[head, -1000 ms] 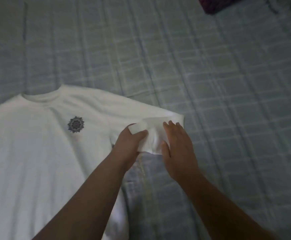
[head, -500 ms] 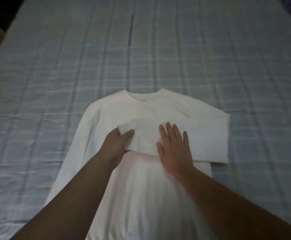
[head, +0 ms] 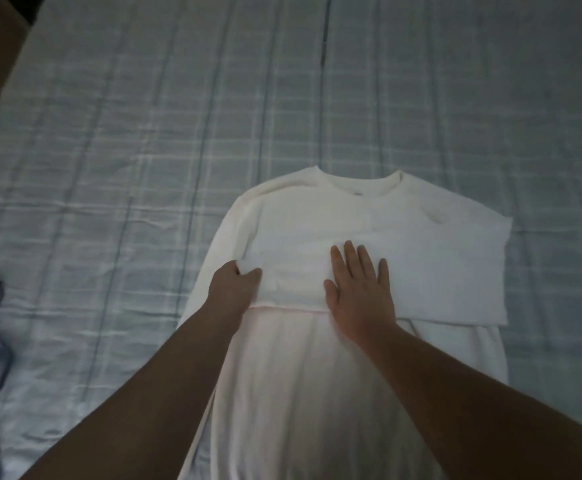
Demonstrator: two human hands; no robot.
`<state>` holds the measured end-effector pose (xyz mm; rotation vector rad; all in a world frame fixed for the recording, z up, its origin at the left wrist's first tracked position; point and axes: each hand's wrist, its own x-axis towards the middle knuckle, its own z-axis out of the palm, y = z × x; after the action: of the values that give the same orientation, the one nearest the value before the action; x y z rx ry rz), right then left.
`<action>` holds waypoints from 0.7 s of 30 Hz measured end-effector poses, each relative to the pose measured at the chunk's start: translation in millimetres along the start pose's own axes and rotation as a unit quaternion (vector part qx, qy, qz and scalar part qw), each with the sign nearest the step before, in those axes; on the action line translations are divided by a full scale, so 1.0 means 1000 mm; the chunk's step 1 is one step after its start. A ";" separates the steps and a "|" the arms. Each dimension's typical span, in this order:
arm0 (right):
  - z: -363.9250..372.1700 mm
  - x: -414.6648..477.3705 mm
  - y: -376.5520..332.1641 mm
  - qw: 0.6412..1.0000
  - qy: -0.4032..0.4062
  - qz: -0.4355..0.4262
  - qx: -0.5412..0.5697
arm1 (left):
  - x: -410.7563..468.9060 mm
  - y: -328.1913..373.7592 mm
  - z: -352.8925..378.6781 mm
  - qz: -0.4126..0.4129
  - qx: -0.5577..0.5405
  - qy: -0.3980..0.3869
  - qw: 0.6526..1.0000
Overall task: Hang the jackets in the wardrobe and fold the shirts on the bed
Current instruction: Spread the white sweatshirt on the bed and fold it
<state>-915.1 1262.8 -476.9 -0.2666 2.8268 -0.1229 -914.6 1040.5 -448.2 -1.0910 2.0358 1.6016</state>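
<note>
Left hand (head: 236,289) pinches the end of the sleeve (head: 438,271) folded across the shirt (head: 317,393); right hand (head: 359,296) presses flat beside it.

Two arms in shot, and both are bare. The left hand (head: 234,289) shows its back and knuckles, with the thumb visible on the inner side, and it's plain skin from there down the left forearm (head: 165,393). The right hand (head: 359,296) shows its back too, four fingers and the thumb all easy to count even in this dim light. The right forearm (head: 473,393) is bare as well, narrow at the wrist and broadening toward the elbow. Anything worn higher up is out of frame.
</note>
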 end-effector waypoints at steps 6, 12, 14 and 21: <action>0.004 0.005 -0.011 0.999 0.020 -0.048 -0.014 | 0.004 -0.015 -0.005 0.058 0.180 0.116 0.975; 0.022 0.013 -0.012 0.997 0.026 -0.071 -0.024 | 0.003 -0.015 -0.008 0.098 0.201 0.164 0.961; 0.021 0.011 -0.014 0.997 0.018 -0.066 -0.020 | -0.005 -0.022 -0.016 0.085 0.178 0.175 0.965; -0.006 -0.029 -0.061 0.992 -0.020 -0.118 0.038 | -0.070 -0.078 -0.082 0.035 0.190 0.192 0.962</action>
<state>-879.0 1209.3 -455.9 -0.5799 2.7342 -0.2733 -795.9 983.8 -428.1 -1.2603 2.5178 1.0111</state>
